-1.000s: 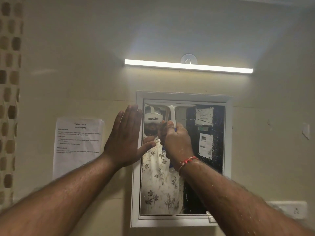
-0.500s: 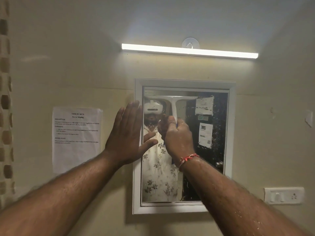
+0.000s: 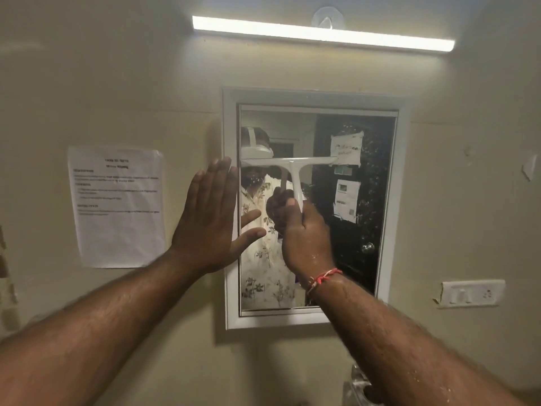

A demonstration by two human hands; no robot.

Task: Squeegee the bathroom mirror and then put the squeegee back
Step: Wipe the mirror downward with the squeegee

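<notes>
A white-framed mirror (image 3: 377, 200) hangs on the beige wall. Its right half carries water droplets. A white squeegee (image 3: 292, 165) lies against the glass with its blade horizontal across the left and middle of the mirror, about a third of the way down. My right hand (image 3: 304, 238) is closed around its handle below the blade. My left hand (image 3: 210, 218) presses flat, fingers spread, on the mirror's left frame edge and the wall beside it. A clear suction hook (image 3: 327, 18) sits on the wall above the light.
A lit tube light (image 3: 322, 33) runs above the mirror. A printed paper sheet (image 3: 117, 206) is taped to the wall at the left. A white switch plate (image 3: 471, 293) sits at the right. A metal fitting (image 3: 361, 385) shows at the bottom edge.
The squeegee blade has come down the glass from near the mirror's top, with my right hand lower too. My left hand stays on the frame. The camera view has tilted downward.
</notes>
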